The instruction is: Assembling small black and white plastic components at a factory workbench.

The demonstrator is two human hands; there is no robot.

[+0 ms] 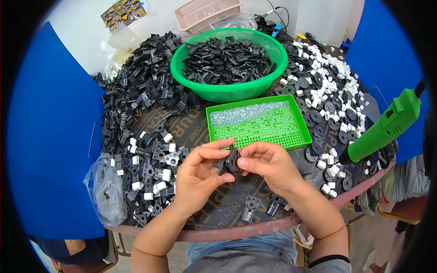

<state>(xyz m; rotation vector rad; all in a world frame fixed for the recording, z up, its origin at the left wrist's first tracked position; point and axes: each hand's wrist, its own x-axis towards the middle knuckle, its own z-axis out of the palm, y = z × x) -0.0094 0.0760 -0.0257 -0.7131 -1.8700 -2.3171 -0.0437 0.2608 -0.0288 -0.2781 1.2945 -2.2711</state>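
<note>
— Hands first: how are they set?
— Both are closed on one black part (231,161), pinched between the left hand (199,175) and the right hand (268,164), held above the table (236,232) near its front edge, just before the green tray (291,139).
— What could be upset, largest first?
— The green basket (228,63) of black pieces is well behind and is unlikely to be touched. The tray could be knocked by a forward wrist, and its screws (248,113) scattered. The green driver (387,127) hangs at the right, and could be bumped by the right elbow.
— And the part itself?
— It could be dropped if the pinch slackens, and lost among the black brackets (251,205) lying below.
</note>
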